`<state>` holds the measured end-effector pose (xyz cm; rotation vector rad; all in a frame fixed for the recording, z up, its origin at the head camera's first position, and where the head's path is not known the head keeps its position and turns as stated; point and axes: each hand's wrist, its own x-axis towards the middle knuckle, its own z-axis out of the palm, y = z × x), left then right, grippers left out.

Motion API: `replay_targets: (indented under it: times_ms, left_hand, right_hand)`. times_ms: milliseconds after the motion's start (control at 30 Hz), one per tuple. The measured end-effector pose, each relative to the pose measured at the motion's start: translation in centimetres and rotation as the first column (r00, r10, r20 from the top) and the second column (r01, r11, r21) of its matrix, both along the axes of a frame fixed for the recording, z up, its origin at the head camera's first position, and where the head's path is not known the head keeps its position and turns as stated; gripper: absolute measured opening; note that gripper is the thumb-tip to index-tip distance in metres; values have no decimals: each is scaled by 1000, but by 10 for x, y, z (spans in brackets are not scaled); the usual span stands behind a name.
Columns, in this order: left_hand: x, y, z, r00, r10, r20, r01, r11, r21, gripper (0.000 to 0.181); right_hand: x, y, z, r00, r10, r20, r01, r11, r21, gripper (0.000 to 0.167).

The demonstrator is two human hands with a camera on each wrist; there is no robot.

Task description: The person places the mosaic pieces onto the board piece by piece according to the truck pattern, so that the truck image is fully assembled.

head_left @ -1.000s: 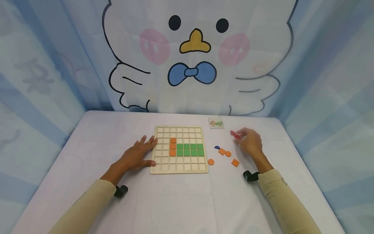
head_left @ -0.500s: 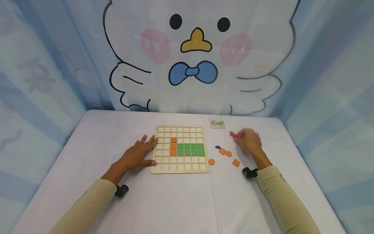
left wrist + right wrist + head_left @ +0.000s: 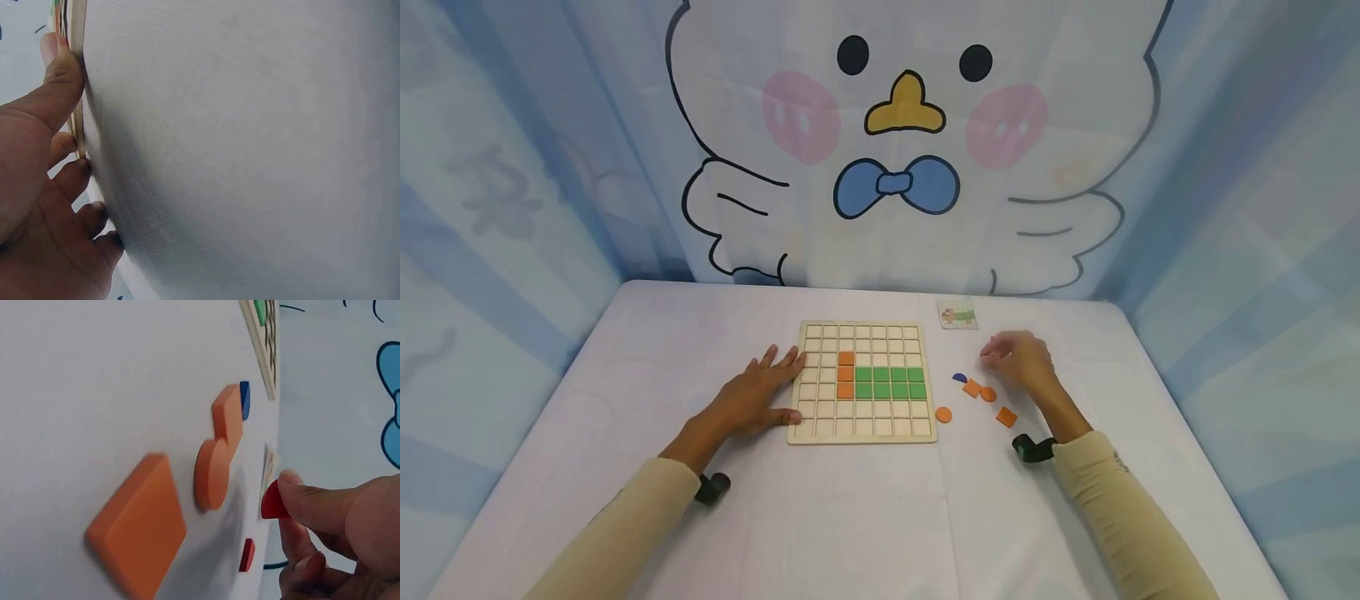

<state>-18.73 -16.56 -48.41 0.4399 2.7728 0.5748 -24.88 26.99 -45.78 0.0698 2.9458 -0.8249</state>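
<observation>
The left hand (image 3: 752,396) lies with spread fingers at the left edge of a wooden grid board (image 3: 865,429). Its thumb (image 3: 59,75) and fingers touch the board's rim in the left wrist view. Set in the grid are orange squares (image 3: 846,375) in a column and green squares (image 3: 890,383) in two rows. Right of the board, the right hand (image 3: 1022,360) pinches a red piece (image 3: 273,501) with a curved edge between thumb and fingers, above the table. A second red piece (image 3: 248,555) lies on the cloth; the hand hides it in the head view.
Loose on the white table are orange square tiles (image 3: 1007,417), orange round tiles (image 3: 943,414) and a blue half-round tile (image 3: 959,377). A small picture card (image 3: 957,314) lies behind the board's right corner. A printed curtain (image 3: 895,242) stands at the back.
The right hand has moved slightly left, lifting one red piece from the spot where red pieces showed beside its fingertips. The left hand has stayed on the board's edge.
</observation>
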Motion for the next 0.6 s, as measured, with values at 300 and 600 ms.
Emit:
replay_targets:
  times_ms: [300, 600]
  left_hand:
    - [0, 0, -1, 1000, -2, 4, 2, 1000, -2, 105]
    - [0, -1, -2, 1000, 6, 7, -6, 1000, -8, 105]
  right_hand:
    - [6, -40, 9, 995, 97, -33, -98, 994, -39, 14]
    - [10, -78, 13, 978, 188, -94, -197, 974, -109, 15]
